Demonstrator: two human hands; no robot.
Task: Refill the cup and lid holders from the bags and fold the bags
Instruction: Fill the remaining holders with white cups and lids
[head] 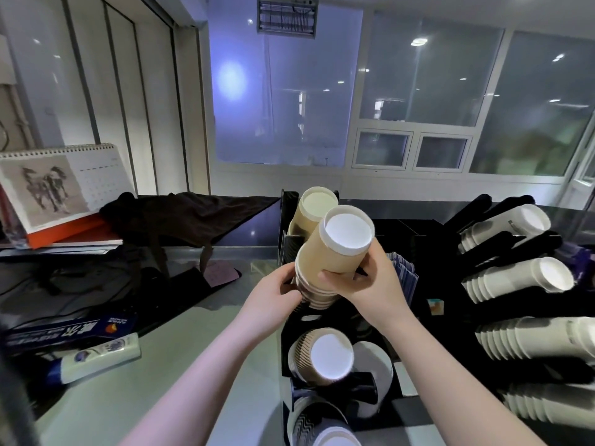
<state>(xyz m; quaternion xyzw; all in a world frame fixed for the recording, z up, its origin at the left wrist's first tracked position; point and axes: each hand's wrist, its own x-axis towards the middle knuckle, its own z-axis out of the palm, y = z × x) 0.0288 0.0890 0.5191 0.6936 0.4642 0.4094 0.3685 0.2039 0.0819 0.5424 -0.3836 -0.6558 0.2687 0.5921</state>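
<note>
Holding a nested stack of tan paper cups (331, 255) base-up, the person is seating it into the middle slot of the black cup holder (285, 329) at the centre of the surface (135, 403). The right hand (367, 284) has its fingers curled round the stack's side from 4 o'clock. The left hand (273, 294) grips the lower rims from 8 o'clock, fingers wrapped on the ribbed edges.

Hazards from this position:

1. Stack separation. The upper cups lean toward 1 o'clock while the rims sit lower; uneven pull from the two hands could split the nest and spill cups.
2. Collision. Another tan stack (314, 210) stands just beside it at 11 o'clock, touching or nearly so; pushing further that way could dislodge it.
3. Snagging. Rims may catch on the slot edge if the stack enters tilted, and could crush.
4. Reach-over. A ribbed cup stack (322, 355) sits in the slot at 6 o'clock, under the forearms; a dropped wrist could knock it.

White cup stacks (515, 278) fill the rack at 3 o'clock. No bag is identifiable here.
</note>
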